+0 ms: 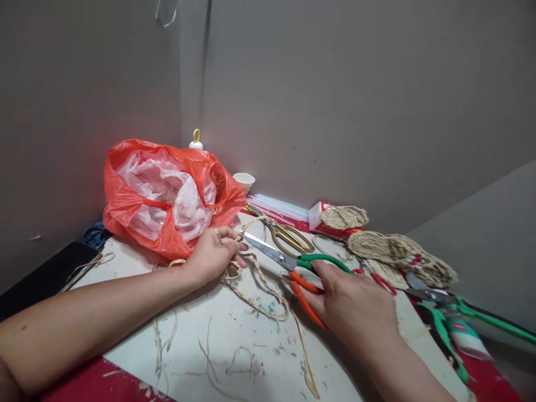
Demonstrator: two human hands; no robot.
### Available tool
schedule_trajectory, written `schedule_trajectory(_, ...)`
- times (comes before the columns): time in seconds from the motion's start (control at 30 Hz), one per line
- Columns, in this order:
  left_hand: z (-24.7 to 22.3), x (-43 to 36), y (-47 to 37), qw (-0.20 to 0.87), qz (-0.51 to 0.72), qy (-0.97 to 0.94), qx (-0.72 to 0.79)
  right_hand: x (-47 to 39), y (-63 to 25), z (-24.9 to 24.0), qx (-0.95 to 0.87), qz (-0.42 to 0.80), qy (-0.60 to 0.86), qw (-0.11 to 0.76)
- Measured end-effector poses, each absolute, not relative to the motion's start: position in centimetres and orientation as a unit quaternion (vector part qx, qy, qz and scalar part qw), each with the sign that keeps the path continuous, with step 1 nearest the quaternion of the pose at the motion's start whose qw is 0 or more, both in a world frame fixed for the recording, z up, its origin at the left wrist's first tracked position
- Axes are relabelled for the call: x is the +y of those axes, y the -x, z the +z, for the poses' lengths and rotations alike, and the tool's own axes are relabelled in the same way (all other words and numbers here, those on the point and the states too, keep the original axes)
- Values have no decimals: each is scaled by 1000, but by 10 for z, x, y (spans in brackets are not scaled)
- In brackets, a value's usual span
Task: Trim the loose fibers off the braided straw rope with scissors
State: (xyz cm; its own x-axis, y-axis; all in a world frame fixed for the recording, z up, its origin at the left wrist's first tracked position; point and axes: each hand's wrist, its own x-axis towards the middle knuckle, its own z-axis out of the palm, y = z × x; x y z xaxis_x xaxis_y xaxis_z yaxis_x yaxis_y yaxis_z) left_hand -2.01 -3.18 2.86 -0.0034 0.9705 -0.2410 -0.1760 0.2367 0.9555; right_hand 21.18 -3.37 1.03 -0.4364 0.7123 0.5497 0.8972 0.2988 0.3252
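Observation:
My right hand (355,301) grips scissors (270,254) with one green and one orange handle, blades pointing left. Their tips reach the fingers of my left hand (215,251), which pinches a braided straw cord (268,310). Whether the blades touch the cord is hard to make out. From the left fingers the cord loops down over the white board (243,363), and a loose straw tail hangs toward the front. Just behind the blades lie gold-handled scissors (291,237), with a bit of braid near them.
An orange plastic bag (138,223) with white plastic inside stands at back left, a small cup (244,181) beside it. Coiled braided soles (393,251), a red box (316,218) and green-handled shears (444,304) lie right. A dark phone (46,276) sits left. Straw scraps dot the board.

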Motion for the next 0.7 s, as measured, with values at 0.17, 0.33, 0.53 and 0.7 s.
schedule_trajectory(0.17,31,-32,20,588,491,-376,521,-34,-211,7,-788,-318,508,140)
schedule_trajectory(0.33,31,-32,22,584,511,-370,511,-34,-211,4,-801,-313,482,170)
schedule_trajectory(0.53,28,-30,24,586,513,-368,508,-33,-213,0,-806,-308,480,160)
schedule_trajectory(0.7,24,-29,24,595,524,-363,489,-33,-213,-2,-808,-292,487,158)
